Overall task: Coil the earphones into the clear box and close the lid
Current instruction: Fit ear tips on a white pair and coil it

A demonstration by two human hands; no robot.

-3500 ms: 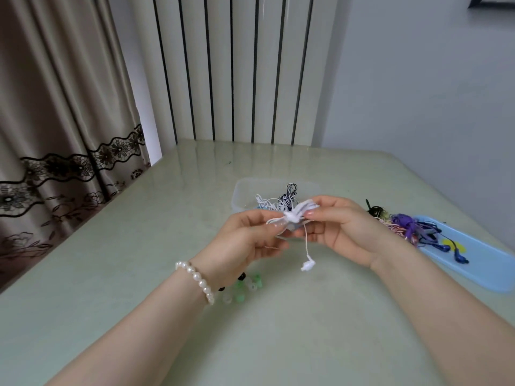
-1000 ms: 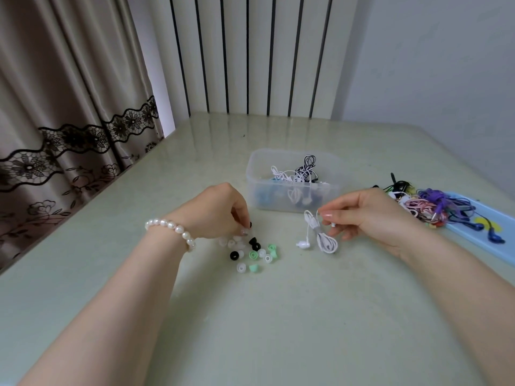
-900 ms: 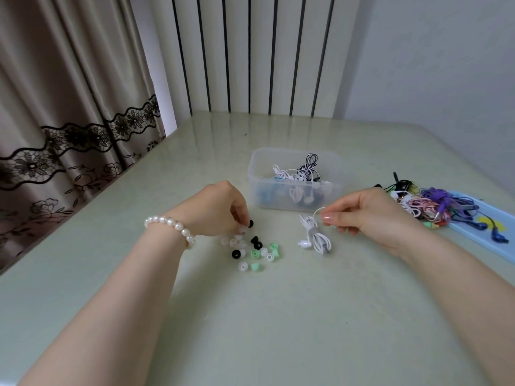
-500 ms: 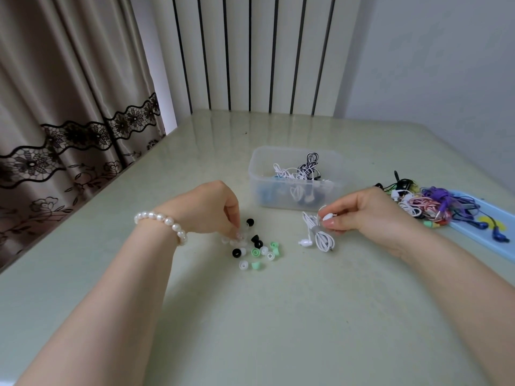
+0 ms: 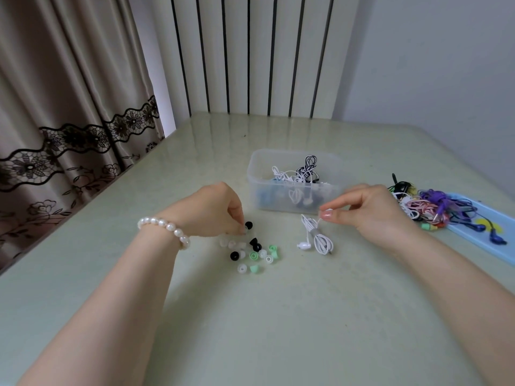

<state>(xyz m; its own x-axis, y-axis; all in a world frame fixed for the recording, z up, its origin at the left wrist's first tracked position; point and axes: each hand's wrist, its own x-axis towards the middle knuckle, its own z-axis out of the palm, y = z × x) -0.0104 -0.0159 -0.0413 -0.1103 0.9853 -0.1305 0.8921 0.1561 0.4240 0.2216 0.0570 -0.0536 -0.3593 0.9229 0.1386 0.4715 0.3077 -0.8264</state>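
So we've got the pale green table [image 5: 278, 316] with everything spread out on it, and the clear box [image 5: 292, 182] sits toward the back middle, lid off and nowhere we can spot, already holding a few coiled sets in white, black-and-white and blue. Off to the right there's a blue tray [image 5: 473, 232] with a tangle [image 5: 426, 204] of purple, pink and dark cords waiting, probably parked there so they stay out of the way. Our left hand [image 5: 211, 210], with a pearl bracelet at the wrist, has its fingertips curled down, pinching what looks like a clear tip out of the loose ear tips [image 5: 250, 252], a scatter of black, mint and clear ones. Our right hand [image 5: 370, 210] is pinching one bud of the white earphones [image 5: 317, 235] between thumb and forefinger, we'd guess holding it steady so a tip can go on. The earphones themselves are already bundled, loops cinched by a grey band, resting on the table just in front of the box, the other bud lying loose beside the coil.
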